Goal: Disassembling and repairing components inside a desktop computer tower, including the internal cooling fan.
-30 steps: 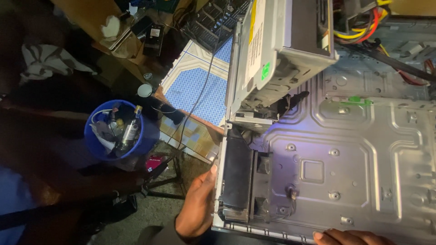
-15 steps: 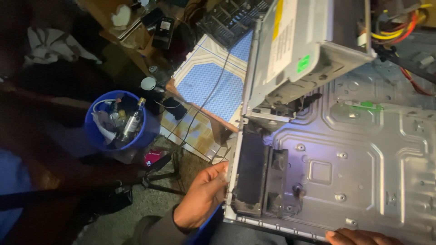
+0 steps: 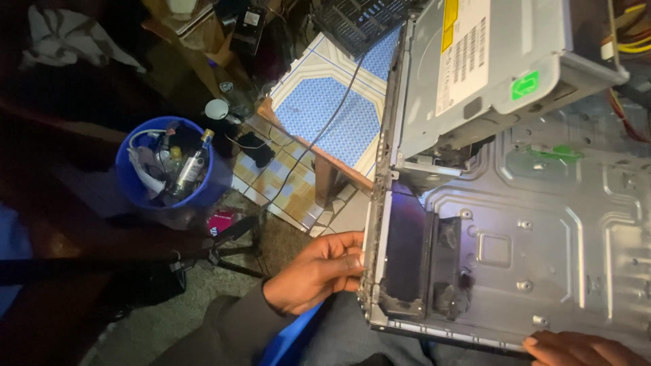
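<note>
An open grey metal computer case (image 3: 542, 251) lies on my lap, its bare inner panel facing up. A silver optical drive (image 3: 475, 61) sits in the bay at the case's far end. My left hand (image 3: 315, 271) grips the case's left edge, fingers curled on the metal rim. My right hand (image 3: 583, 349) rests on the near bottom edge of the case at the lower right; only its fingers show. A black plastic bracket (image 3: 434, 271) sits inside the case near my left hand.
A blue bucket (image 3: 129, 183) full of bottles and rubbish stands on the floor to the left. A blue-and-white patterned board (image 3: 325, 115) with a black cable across it lies beside the case. Red and yellow wires (image 3: 630, 47) hang at the top right.
The view has shifted so the case sits further right. My left hand has slid up the case's left edge; my right hand stays on the bottom edge.
</note>
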